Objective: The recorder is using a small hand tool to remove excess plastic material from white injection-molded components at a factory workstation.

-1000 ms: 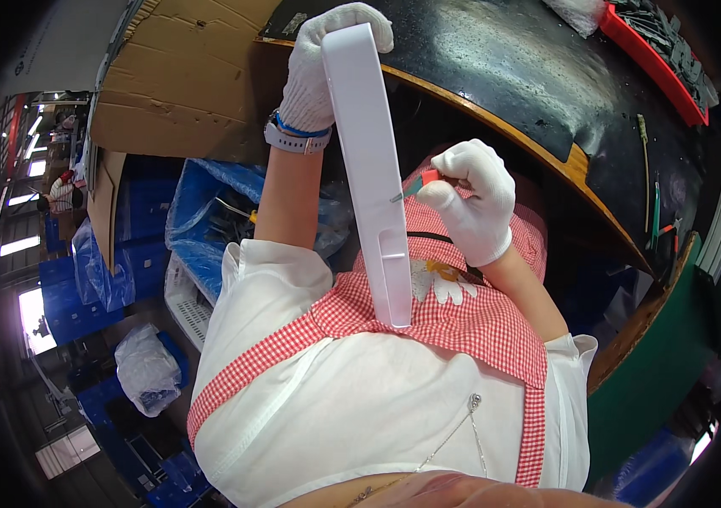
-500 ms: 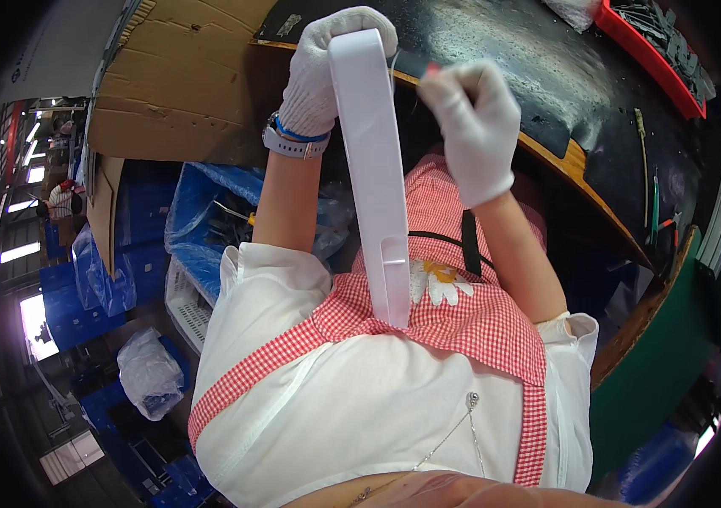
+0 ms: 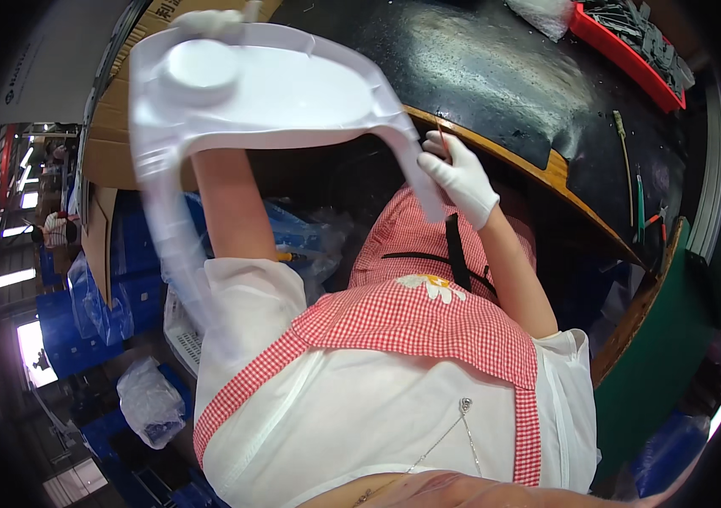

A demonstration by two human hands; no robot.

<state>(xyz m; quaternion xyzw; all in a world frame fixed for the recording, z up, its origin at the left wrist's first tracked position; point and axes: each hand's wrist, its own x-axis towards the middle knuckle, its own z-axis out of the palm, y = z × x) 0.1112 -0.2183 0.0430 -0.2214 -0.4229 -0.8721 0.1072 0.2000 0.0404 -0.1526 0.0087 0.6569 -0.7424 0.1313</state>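
Note:
A large white plastic moulding (image 3: 292, 85), curved like a U with a round raised boss, is held up over the bench's near edge and smeared by motion. My white-gloved left hand (image 3: 212, 23) grips its far edge; most of those fingers are hidden behind it. Beside the moulding's right leg is my gloved right hand (image 3: 466, 182), its fingers closed on a thin red tool (image 3: 442, 142) whose exact kind is too small to make out. Whether the right hand also touches that leg, I cannot tell.
A black-topped bench (image 3: 496, 76) with a wooden edge lies ahead. On it are a red tray (image 3: 631, 55) of grey parts, a thin stick (image 3: 623, 148) and a green-handled tool (image 3: 640, 203). Cardboard (image 3: 110, 152) stands left, above blue plastic bags (image 3: 309, 229). A green panel (image 3: 652, 339) borders the right.
The moulding has turned from edge-on to show its broad inner face and swung left with my left hand. My right hand has moved lower, towards my body, still with the red tool.

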